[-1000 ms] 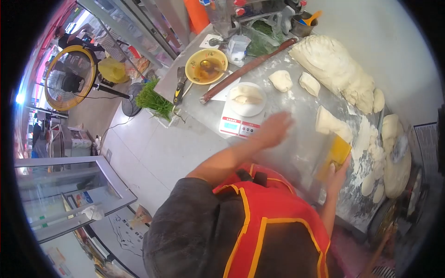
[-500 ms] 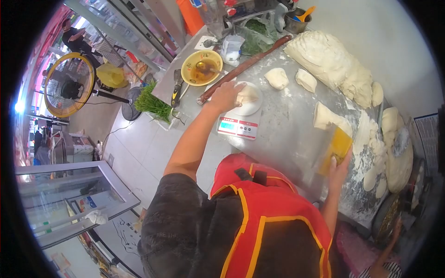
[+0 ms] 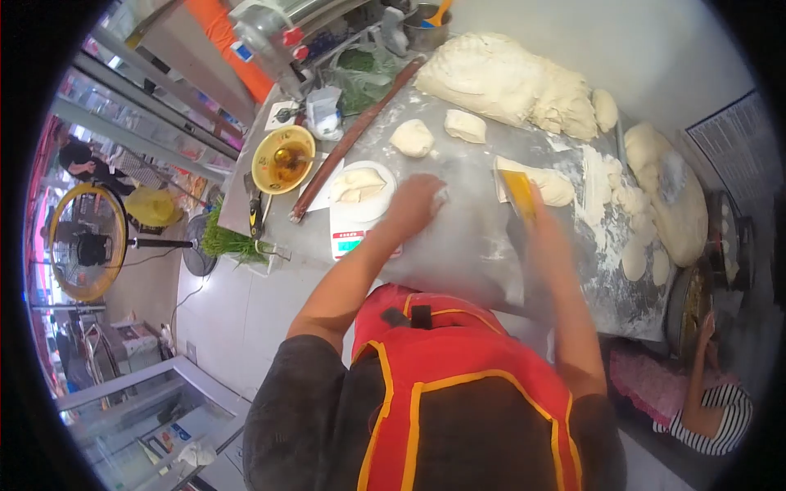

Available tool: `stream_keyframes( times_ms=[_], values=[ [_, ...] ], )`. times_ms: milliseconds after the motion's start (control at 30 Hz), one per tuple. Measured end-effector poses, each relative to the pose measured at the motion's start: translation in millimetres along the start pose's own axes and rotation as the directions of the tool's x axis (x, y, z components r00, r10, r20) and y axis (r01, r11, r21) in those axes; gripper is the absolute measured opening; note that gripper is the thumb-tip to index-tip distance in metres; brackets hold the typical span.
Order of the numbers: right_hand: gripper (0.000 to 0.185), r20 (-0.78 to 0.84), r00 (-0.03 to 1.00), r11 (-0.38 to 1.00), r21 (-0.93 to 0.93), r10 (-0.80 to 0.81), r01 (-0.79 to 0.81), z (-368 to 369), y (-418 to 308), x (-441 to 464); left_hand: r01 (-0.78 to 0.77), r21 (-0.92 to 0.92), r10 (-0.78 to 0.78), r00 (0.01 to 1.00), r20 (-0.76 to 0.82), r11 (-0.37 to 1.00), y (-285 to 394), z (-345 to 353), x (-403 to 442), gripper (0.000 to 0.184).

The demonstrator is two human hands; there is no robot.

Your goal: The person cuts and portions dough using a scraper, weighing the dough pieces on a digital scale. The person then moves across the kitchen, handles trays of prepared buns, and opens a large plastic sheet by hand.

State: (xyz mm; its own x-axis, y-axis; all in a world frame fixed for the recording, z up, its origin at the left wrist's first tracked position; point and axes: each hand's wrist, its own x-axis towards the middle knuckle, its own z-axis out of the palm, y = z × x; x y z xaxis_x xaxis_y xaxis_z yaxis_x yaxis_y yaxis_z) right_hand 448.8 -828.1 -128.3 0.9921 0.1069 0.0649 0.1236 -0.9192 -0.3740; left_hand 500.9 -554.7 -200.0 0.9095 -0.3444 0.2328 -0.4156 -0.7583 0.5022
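Observation:
My right hand (image 3: 538,219) grips a yellow dough scraper (image 3: 518,193), its blade at the left end of a dough strip (image 3: 550,186). The hand is smeared by motion. My left hand (image 3: 416,204) is above the table just right of the white kitchen scale (image 3: 381,208), fingers curled, with something whitish at the fingertips that I cannot make out. A pale dough piece (image 3: 359,185) lies on the scale's round plate. Two more dough pieces, one rounded (image 3: 412,138) and one squarish (image 3: 465,126), sit on the metal table beyond my hands.
A large dough mass (image 3: 508,82) lies at the back, more dough (image 3: 667,176) at the right. A long rolling pin (image 3: 356,139) lies left of the dough pieces. A yellow bowl (image 3: 264,164) holds brown liquid. Another person's striped sleeve (image 3: 720,417) shows at lower right.
My left hand has left the dough on the scale and moved right. My right hand has brought the scraper to the dough strip. The view has shifted to the right.

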Motion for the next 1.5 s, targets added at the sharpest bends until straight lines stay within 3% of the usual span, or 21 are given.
stream_keyframes(
  times_ms=[133,233,333,433,533,600,667,733,800,833,867,900,1000,1033,1133,1167,1233,1267,1333,1400,1500],
  values=[
    [0.076,0.165,0.986,0.982,-0.18,-0.03,0.06,-1,5,13,0.175,-0.339,-0.116,0.976,0.186,0.924,24,55,12,0.031],
    [0.075,0.216,0.976,0.981,-0.194,0.015,0.028,14,10,23,0.282,-0.557,-0.244,0.959,0.143,0.781,31,98,18,0.019],
    [0.076,0.238,0.97,0.98,-0.197,0.045,0.003,31,7,34,0.552,-0.741,-0.346,0.829,0.439,0.383,38,128,36,0.013],
    [0.08,0.213,0.977,0.98,-0.196,0.01,0.033,41,3,39,0.595,-0.8,-0.267,0.786,0.558,0.077,38,161,56,0.021],
    [0.074,0.24,0.961,0.991,-0.046,0.135,-0.128,24,-12,31,0.648,-0.762,-0.416,0.696,0.585,0.012,43,177,60,0.018],
    [0.075,0.115,0.985,0.977,0.154,0.129,-0.146,34,0,12,0.378,-0.832,-0.237,0.923,0.304,0.407,33,174,46,0.012],
    [0.076,0.029,0.991,0.939,0.318,0.13,-0.132,36,7,-12,0.349,-0.815,-0.233,0.935,0.268,0.463,26,147,23,0.011],
    [0.076,-0.086,0.99,0.934,0.349,0.115,-0.078,26,12,-31,0.582,-0.788,-0.435,0.773,0.461,0.2,44,72,15,0.013],
    [0.075,-0.147,0.98,0.935,0.346,0.132,-0.074,24,24,-47,0.501,-0.615,-0.348,0.866,0.361,0.609,13,25,-4,0.015],
    [0.074,-0.126,0.978,0.921,0.373,0.167,-0.109,23,33,-54,0.359,-0.492,-0.321,0.933,0.163,0.793,-5,8,-16,0.015],
    [0.073,-0.102,0.974,0.906,0.398,0.201,-0.145,23,35,-58,0.22,-0.311,-0.24,0.971,-0.025,0.925,-21,-8,-28,0.016],
    [0.073,-0.07,0.97,0.87,0.46,0.234,-0.177,17,29,-59,0.216,-0.187,-0.227,0.973,-0.042,0.958,-32,-33,-37,0.015],
    [0.073,0.003,0.959,0.779,0.583,0.282,-0.231,-4,12,-57,0.28,0.263,-0.286,0.958,-0.015,0.923,-45,-84,-45,0.009],
    [0.073,0.0,0.962,0.774,0.593,0.275,-0.221,-4,11,-55,0.15,0.272,-0.134,0.988,-0.079,0.951,-65,-82,-53,0.019],
    [0.072,-0.043,0.969,0.798,0.578,0.242,-0.174,-9,1,-50,0.212,0.186,-0.174,0.964,-0.202,0.959,-95,-64,-52,0.037],
    [0.072,-0.06,0.972,0.811,0.565,0.227,-0.154,-10,-2,-47,0.237,0.228,-0.186,0.957,-0.223,0.944,-100,-60,-51,0.054],
    [0.071,-0.149,0.974,0.884,0.46,0.173,-0.087,1,15,-51,0.32,0.151,-0.29,0.938,-0.19,0.935,-96,-55,-47,0.058],
    [0.071,-0.196,0.976,0.908,0.419,0.1,-0.009,12,19,-43,0.363,0.259,-0.37,0.929,-0.026,0.895,-104,-51,-44,0.06],
    [0.071,-0.076,0.972,0.808,0.572,0.224,-0.142,6,11,-43,0.389,0.358,-0.386,0.919,-0.085,0.849,-113,-40,-42,0.041],
    [0.071,-0.121,0.982,0.784,0.619,0.148,-0.041,18,30,-49,0.448,0.232,-0.46,0.888,-0.004,0.863,-89,-57,-36,0.032],
    [0.069,-0.158,0.979,0.825,0.565,0.129,-0.018,9,25,-53,0.366,0.226,-0.376,0.926,0.003,0.903,-41,-72,-17,0.035]
  ],
)
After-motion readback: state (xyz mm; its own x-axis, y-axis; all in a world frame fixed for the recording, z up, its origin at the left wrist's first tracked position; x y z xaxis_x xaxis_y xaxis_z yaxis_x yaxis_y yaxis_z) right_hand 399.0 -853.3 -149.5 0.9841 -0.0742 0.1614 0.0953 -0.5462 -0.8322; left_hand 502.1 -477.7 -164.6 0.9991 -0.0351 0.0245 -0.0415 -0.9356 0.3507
